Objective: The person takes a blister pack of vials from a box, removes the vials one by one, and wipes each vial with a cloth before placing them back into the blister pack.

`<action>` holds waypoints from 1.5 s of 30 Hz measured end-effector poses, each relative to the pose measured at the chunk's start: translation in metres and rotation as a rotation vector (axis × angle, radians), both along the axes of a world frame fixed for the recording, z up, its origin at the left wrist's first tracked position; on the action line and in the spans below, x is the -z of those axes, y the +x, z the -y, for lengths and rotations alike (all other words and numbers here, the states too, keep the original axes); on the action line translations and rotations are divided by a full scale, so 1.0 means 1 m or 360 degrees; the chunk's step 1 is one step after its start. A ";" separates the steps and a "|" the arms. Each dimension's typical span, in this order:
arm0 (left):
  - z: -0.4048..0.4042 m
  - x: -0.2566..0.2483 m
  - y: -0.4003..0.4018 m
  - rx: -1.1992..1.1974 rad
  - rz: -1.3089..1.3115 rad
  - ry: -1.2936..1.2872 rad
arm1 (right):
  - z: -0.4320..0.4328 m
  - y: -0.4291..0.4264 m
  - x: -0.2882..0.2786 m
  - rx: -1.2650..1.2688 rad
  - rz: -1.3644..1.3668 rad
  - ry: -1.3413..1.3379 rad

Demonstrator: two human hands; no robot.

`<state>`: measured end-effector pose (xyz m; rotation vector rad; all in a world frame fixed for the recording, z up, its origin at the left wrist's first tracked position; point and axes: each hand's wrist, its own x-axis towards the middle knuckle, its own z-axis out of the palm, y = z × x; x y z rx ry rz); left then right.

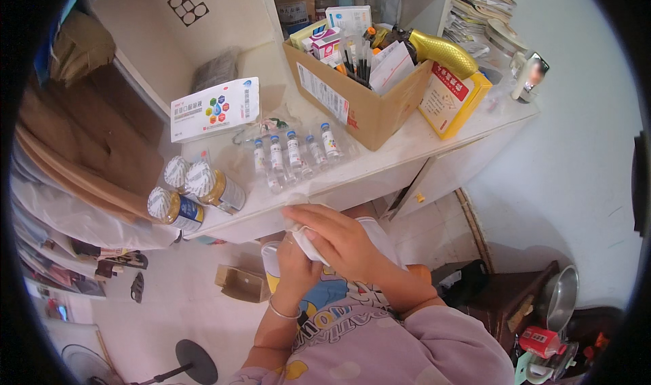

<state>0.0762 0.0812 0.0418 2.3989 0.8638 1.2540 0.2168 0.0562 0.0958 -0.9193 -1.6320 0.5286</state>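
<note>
My left hand and my right hand meet just before the desk's front edge, with a crumpled white tissue or cloth between them. The left fingers close around its lower part; the right hand lies over it. On the desk beyond, several small blue-capped glass vials stand in a clear plastic tray. Left of them are several jars with foil-sealed tops, one a blue-labelled jar. A white printed medicine box rests behind the jars.
An open cardboard box holds medicine boxes and pens. A yellow box leans beside it, under a gold-coloured handle-like object. Below the desk are a small open carton and a round black base on the floor. Clothes hang at left.
</note>
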 end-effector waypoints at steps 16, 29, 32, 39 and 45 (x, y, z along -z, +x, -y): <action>0.015 -0.013 -0.009 -0.0022 0.0448 -0.0395 | -0.001 -0.003 0.010 -0.0411 -0.0356 -0.0358; 0.026 -0.015 0.000 -0.0160 0.0466 -0.0485 | 0.004 -0.008 0.012 0.0336 -0.0193 -0.0096; 0.026 -0.019 0.000 -0.0261 0.0402 -0.0267 | 0.005 -0.007 0.014 0.0434 -0.0038 0.0022; 0.023 -0.026 -0.006 -0.0260 0.0046 0.0138 | 0.004 -0.007 0.021 0.0162 -0.0309 -0.0387; 0.020 -0.037 -0.005 -0.0254 0.0004 0.0108 | 0.003 0.001 0.016 -0.0286 -0.0310 -0.0610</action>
